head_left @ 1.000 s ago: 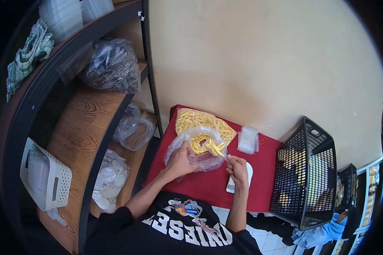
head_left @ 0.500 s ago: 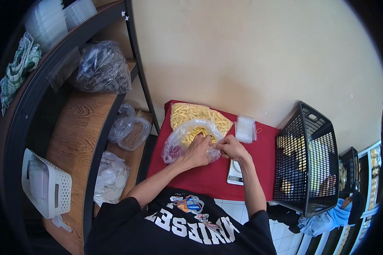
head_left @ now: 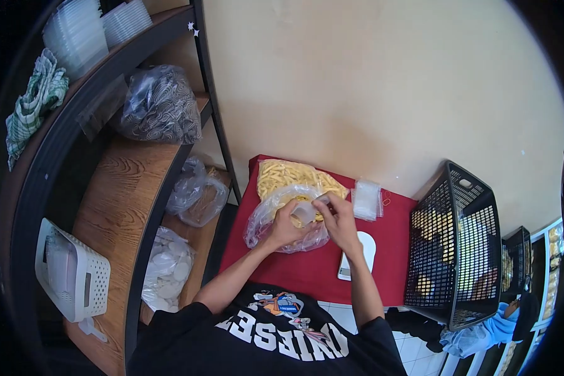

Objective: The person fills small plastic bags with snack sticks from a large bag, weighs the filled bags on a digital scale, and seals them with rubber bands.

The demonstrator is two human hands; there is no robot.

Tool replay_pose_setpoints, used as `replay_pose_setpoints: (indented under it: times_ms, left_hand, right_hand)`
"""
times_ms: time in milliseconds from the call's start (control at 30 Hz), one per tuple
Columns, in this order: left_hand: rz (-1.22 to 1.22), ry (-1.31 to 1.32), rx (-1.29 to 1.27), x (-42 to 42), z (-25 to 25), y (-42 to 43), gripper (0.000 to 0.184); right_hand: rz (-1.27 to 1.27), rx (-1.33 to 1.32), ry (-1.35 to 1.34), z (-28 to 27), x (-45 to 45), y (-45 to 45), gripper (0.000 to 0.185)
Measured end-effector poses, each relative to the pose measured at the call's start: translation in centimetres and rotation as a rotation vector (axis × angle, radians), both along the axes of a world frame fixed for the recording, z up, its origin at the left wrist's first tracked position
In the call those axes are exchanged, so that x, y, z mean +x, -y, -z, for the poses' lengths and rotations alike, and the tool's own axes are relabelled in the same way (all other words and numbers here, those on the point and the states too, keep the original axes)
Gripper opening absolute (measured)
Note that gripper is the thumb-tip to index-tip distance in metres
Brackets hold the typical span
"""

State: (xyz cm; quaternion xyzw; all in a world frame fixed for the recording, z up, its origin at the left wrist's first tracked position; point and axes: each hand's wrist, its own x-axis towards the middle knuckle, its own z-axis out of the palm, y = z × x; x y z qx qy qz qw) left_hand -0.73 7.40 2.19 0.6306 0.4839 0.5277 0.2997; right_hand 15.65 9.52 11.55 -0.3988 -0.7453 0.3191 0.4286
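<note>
Over the opened clear bag of yellow stick-shaped snacks, my left hand is closed around a small clear plastic bag. My right hand pinches the upper right edge of that small bag, fingers together. What the small bag contains is hard to make out. Behind it lies a larger full bag of the same yellow snacks. A white kitchen scale sits beside my right wrist, partly covered by the forearm. A stack of flat clear bags lies to the right.
A red cloth covers the table. At its right stands a tall black plastic crate with packed goods inside. On the left, a wooden shelf bears a white basket and filled plastic bags. A wall rises behind the table.
My left hand has come up out of the snacks and now grips the small bag's side. My right hand has stayed at its edge. The view has shifted slightly.
</note>
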Motion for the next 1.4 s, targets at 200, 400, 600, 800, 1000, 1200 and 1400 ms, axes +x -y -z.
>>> replay_pose_setpoints:
  times_ms: [200,400,600,800,1000,1200,1400]
  left_hand:
    - [0.062,-0.028,-0.126,-3.4,-1.2,1.6,0.043]
    - [0.028,0.682,-0.389,-11.3,-0.6,2.5,0.026]
    - [0.094,0.546,-0.696,-16.2,2.6,1.4,0.030]
    - [0.401,0.779,-0.778,-13.3,4.0,1.3,0.016]
    - [0.420,0.716,-0.762,-12.2,4.9,1.4,0.020]
    - [0.394,0.664,-0.762,-11.4,2.9,1.6,0.023]
    - [0.420,0.711,-0.752,-11.6,3.8,1.5,0.024]
  right_hand:
    - [0.037,-0.371,-0.534,3.3,1.6,0.5,0.022]
    - [0.438,-0.614,-0.863,10.5,3.3,1.3,0.027]
    - [0.788,-0.527,-0.748,14.5,1.5,0.9,0.031]
    - [0.721,-0.655,-0.820,18.0,-1.0,-0.7,0.029]
    - [0.663,-0.783,-0.914,18.5,-3.7,-0.4,0.027]
    - [0.538,-0.863,-1.068,19.5,-6.8,-1.0,0.021]
    - [0.492,-1.075,-1.226,20.6,-10.3,-2.6,0.019]
